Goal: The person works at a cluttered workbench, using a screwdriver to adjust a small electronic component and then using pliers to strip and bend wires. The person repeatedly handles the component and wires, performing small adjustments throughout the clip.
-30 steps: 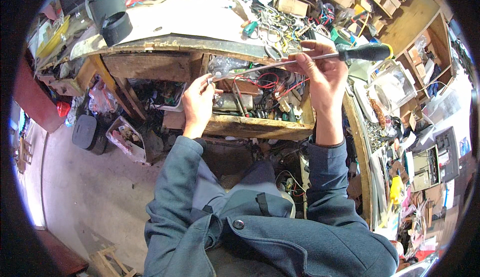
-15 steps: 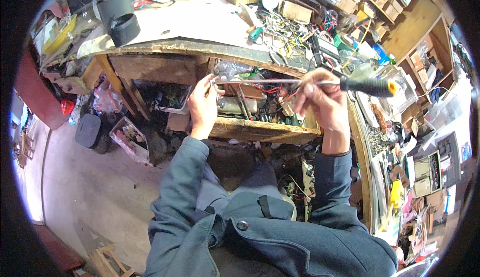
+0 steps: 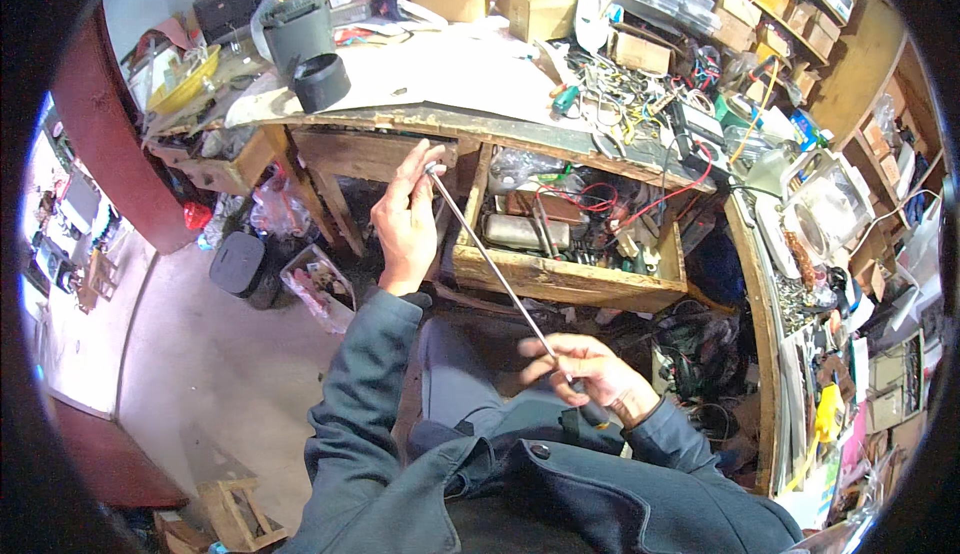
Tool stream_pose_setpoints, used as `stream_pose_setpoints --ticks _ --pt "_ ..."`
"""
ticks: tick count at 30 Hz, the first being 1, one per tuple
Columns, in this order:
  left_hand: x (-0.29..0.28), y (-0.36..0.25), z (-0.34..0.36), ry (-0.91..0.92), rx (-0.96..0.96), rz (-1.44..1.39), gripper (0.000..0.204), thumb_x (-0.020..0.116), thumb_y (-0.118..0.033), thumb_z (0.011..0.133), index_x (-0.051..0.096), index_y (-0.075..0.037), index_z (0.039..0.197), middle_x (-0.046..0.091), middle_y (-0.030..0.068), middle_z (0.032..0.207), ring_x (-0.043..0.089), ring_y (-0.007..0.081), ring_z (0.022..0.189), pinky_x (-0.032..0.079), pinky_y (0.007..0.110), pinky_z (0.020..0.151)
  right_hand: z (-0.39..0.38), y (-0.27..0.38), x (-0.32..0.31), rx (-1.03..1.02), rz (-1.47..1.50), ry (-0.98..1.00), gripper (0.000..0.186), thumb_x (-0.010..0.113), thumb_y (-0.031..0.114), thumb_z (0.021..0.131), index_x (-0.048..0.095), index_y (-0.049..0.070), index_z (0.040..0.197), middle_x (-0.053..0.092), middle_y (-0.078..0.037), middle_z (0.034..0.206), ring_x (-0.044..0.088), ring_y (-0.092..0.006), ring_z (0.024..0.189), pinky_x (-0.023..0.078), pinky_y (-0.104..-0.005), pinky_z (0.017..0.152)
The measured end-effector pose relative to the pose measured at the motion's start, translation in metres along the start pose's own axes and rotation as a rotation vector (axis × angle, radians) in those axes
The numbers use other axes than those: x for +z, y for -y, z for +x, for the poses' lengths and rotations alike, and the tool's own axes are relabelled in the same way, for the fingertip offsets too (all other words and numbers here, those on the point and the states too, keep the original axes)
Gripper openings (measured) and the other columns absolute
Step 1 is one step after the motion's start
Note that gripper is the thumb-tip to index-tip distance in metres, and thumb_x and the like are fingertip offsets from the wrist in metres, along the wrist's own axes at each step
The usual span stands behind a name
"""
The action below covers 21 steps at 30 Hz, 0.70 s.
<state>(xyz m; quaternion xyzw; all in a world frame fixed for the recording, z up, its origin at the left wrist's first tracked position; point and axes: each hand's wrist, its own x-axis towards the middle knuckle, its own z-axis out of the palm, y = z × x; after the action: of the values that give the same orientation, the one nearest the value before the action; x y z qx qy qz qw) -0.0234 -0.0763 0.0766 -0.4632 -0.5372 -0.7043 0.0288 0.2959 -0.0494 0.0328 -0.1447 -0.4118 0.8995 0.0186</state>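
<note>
A long screwdriver [image 3: 492, 262] slants across in front of me, its thin metal shaft running from upper left down to the right. My left hand [image 3: 407, 229] is raised before the bench, fingers closed at the shaft's far end on a small metallic piece [image 3: 432, 168] too tiny to name. Lower and closer to my body, my right hand [image 3: 603, 376] grips the screwdriver where shaft meets handle. Its fingers are a little blurred. Most of the dark handle is hidden by that hand; a yellowish end shows under it.
An open wooden drawer [image 3: 570, 284] full of tools and wires juts out beneath the workbench [image 3: 400, 114]. Pliers and loose tools [image 3: 625, 99] pile up on top. Black cylinders [image 3: 322, 82] stand on the left. A dark bin [image 3: 238, 262] and a box [image 3: 318, 289] sit on the floor.
My right hand has come down and toward my body, swinging the screwdriver from nearly level to a steep slant. My left hand stays at its tip. The view has shifted leftward.
</note>
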Motion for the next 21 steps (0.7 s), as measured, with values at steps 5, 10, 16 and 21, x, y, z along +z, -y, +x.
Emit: stream_pose_setpoints --ticks 5,10,16,21 --pt "-0.023 -0.032 0.005 0.022 0.206 0.099 0.045 0.053 0.003 0.1 0.051 -0.003 0.145 0.072 0.0147 0.122 0.071 0.0205 0.105 0.054 0.031 0.091 0.02 -0.029 -0.008 -0.059 -0.212 0.01 0.03 0.06 0.021 0.102 0.067 0.0 0.122 0.074 -0.013 0.092 0.057 -0.0101 0.063 0.046 -0.0242 0.056" --pt "-0.026 -0.058 0.007 0.067 0.383 0.241 0.045 0.055 0.003 0.099 0.051 -0.001 0.144 0.074 0.0155 0.116 0.073 0.0241 0.104 0.055 0.033 0.09 0.039 -0.04 -0.018 -0.312 -0.489 -0.306 0.017 0.065 0.009 0.098 0.072 -0.002 0.11 0.073 -0.008 0.085 0.062 -0.0112 0.071 0.051 -0.025 0.068" --pt "-0.024 -0.066 0.007 0.115 0.444 0.315 0.046 0.055 0.005 0.098 0.052 -0.002 0.143 0.074 0.0166 0.115 0.073 0.0257 0.103 0.056 0.034 0.091 0.037 -0.036 -0.023 -0.366 -0.476 -0.287 0.016 0.062 0.008 0.1 0.071 -0.004 0.107 0.073 -0.008 0.091 0.067 -0.0126 0.083 0.054 -0.0271 0.079" --pt "-0.015 -0.052 0.005 0.155 0.337 0.267 0.045 0.055 0.007 0.096 0.055 -0.002 0.141 0.073 0.016 0.118 0.073 0.0237 0.103 0.056 0.033 0.09 0.03 -0.036 -0.034 -0.377 -0.475 -0.315 0.016 0.062 0.008 0.1 0.07 -0.005 0.105 0.073 -0.009 0.092 0.068 -0.0142 0.083 0.055 -0.0284 0.079"
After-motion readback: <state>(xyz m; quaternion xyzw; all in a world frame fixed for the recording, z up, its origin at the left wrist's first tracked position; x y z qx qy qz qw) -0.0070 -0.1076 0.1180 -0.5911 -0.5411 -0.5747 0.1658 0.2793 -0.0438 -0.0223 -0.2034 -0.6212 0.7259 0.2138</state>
